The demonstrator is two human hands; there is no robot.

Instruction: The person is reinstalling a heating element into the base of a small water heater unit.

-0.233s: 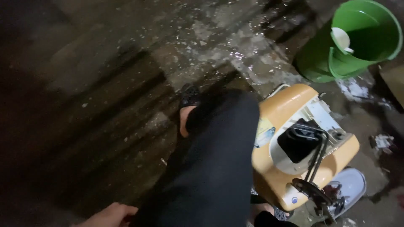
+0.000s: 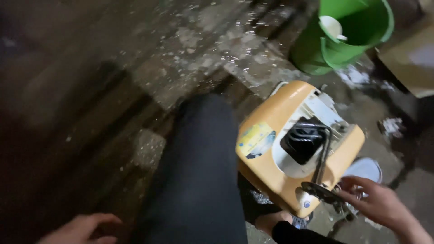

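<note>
A yellow machine housing (image 2: 271, 135) with a black ribbed part (image 2: 304, 141) in its white opening lies tilted on the floor beside my dark-trousered leg (image 2: 199, 180). A dark metal lever (image 2: 322, 158) runs down from the opening to a round metal piece (image 2: 322, 192) at the near corner. My right hand (image 2: 377, 203) reaches in from the lower right, its fingertips touching that round metal piece. My left hand (image 2: 79, 228) hovers low at the bottom left, fingers spread, holding nothing.
A green plastic bucket (image 2: 348, 36) with a white cup-like thing (image 2: 332, 26) inside stands at the back right. A brown cardboard box (image 2: 413, 58) sits at the right edge. The concrete floor (image 2: 217, 49) is rough, wet and littered. A light shoe (image 2: 364, 169) shows behind the housing.
My right hand has come into view at the lower right and reached the metal piece. The view has shifted closer; my left hand shows a little more.
</note>
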